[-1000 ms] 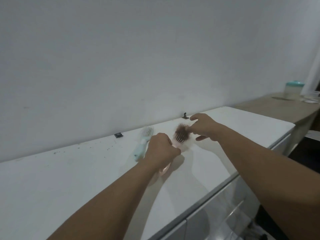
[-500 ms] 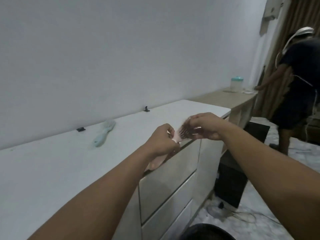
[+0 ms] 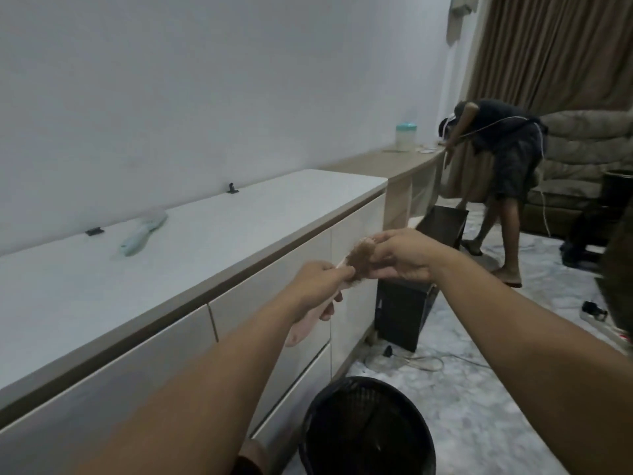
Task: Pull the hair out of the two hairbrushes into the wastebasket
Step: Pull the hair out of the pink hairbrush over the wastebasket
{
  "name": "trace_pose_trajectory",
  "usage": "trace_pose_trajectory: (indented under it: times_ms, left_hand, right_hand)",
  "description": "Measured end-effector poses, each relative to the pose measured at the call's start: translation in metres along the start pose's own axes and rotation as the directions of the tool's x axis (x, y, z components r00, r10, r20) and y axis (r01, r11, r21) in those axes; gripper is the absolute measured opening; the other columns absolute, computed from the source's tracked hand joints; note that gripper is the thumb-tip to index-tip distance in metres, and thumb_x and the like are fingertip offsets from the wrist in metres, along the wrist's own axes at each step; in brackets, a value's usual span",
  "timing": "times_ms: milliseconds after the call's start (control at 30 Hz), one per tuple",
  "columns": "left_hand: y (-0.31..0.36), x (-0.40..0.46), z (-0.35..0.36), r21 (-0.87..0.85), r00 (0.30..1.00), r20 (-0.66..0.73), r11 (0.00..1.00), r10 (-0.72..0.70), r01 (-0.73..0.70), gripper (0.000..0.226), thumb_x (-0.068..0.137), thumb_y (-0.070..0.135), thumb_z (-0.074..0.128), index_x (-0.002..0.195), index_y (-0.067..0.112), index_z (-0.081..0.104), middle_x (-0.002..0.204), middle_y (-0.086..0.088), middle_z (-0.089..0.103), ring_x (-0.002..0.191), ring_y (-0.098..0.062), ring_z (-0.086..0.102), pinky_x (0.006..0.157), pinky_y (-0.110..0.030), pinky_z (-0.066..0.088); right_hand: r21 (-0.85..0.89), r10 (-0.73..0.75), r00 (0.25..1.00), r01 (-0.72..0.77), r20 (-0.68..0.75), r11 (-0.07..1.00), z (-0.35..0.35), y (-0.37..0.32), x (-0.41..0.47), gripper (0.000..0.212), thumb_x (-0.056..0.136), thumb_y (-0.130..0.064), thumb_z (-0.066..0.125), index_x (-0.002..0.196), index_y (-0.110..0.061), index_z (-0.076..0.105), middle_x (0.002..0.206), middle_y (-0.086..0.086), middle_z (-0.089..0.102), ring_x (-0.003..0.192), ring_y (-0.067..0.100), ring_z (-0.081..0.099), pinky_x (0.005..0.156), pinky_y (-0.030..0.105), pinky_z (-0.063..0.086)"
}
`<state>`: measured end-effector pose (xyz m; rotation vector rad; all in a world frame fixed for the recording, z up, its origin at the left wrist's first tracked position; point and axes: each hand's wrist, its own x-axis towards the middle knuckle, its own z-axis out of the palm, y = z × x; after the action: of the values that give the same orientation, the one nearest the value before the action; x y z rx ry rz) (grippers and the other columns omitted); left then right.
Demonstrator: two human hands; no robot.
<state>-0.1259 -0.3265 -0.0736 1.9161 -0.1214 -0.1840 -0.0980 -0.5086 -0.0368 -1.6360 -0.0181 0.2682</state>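
My left hand (image 3: 317, 282) grips a pink hairbrush (image 3: 303, 325) by its handle, out in front of the white cabinet (image 3: 205, 255). A brown clump of hair (image 3: 359, 260) fills the brush head. My right hand (image 3: 400, 255) pinches that clump with its fingertips. Below my arms, on the floor, stands a black mesh wastebasket (image 3: 368, 430). A light blue hairbrush (image 3: 144, 231) lies on the cabinet top near the wall.
A black box (image 3: 402, 311) stands on the floor past the cabinet's end, with cables beside it. Another person (image 3: 503, 159) bends over a wooden desk (image 3: 387, 162) farther right. A sofa (image 3: 582, 159) and brown curtains fill the far right.
I have turned right and lifted the pink hairbrush off the cabinet top, out over the floor. The wastebasket has come into view below, and my right hand stays on the hair.
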Motion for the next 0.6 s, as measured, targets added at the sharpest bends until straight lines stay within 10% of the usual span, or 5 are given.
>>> trace_pose_trajectory:
  times_ms: [600]
  left_hand:
    - [-0.059,-0.026,0.009,-0.107,0.994,0.108,0.994,-0.024,0.036,0.025,0.089,0.031,0.059,0.087,0.006,0.059,0.076,-0.015,0.060,0.043,-0.020,0.050,0.041,-0.026,0.040]
  right_hand:
    - [0.003,0.139,0.977,-0.140,-0.160,0.990,0.041,0.054,-0.034,0.041,0.081,0.013,0.063,0.118,-0.005,0.058,0.108,0.018,0.066,0.096,0.030,0.069,0.064,0.033,0.062]
